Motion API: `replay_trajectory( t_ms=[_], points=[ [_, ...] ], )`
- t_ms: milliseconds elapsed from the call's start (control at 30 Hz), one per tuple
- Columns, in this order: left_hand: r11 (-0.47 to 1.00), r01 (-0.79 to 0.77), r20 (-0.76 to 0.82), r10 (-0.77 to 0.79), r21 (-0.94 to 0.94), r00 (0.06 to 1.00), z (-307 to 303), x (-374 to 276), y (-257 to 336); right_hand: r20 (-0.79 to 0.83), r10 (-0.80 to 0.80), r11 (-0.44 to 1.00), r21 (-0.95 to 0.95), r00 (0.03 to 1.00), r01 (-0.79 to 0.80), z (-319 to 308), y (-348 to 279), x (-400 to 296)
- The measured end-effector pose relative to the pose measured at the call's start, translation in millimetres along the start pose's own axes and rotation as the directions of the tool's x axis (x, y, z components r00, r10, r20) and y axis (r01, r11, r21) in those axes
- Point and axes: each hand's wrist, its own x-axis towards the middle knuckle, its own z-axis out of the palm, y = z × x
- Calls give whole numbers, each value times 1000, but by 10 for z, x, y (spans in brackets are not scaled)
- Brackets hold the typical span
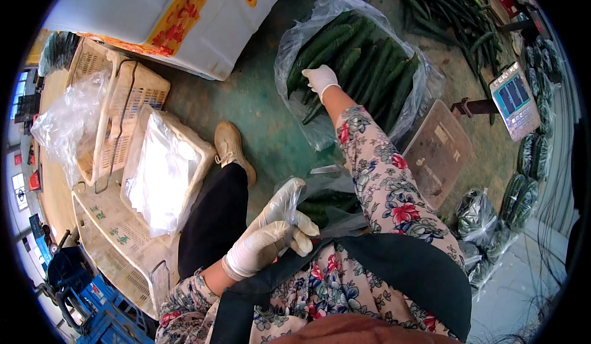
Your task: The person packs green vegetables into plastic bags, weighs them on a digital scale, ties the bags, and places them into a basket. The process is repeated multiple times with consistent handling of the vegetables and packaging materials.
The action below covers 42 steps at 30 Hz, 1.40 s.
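My left hand (268,233), in a white glove, pinches the gathered edge of a clear plastic bag (291,205) close to my body. Dark green cucumbers (323,207) lie inside that bag, partly hidden by my right sleeve. My right arm reaches forward, and my gloved right hand (321,80) rests with curled fingers at the left side of a pile of cucumbers (355,62). Whether those fingers grip one is hidden from above. A large clear plastic liner (288,43) lies spread open around this pile on the green floor.
A weighing scale with a display (515,99) and flat pan (438,154) stands right. Loose cucumbers (438,11) heap behind; bagged ones (519,196) lie far right. Left are plastic crates (115,113), a foam box of clear bags (161,173) and a large white box (194,25).
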Motion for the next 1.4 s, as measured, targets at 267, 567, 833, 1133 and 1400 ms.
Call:
replay_trajectory(
  t_ms=[267,567,833,1133,1400],
  points=[
    [1000,6,-23,-6,5,1000,-36,20,36,91,-165,861,499,982,98,-185,284,115],
    [997,-82,19,81,7,996,-43,33,-17,313,-354,283,934,881,-218,-1294,875,-956],
    [985,-173,14,173,22,985,-114,138,-59,477,-482,142,871,735,-471,-1384,741,-1388],
    [967,-254,-29,253,-5,967,-242,111,-22,613,-599,754,648,515,106,-1084,836,-3174],
    [958,-262,9,265,-117,964,-345,-2,51,683,87,470,-670,725,574,-1569,2500,-2885]
  ],
)
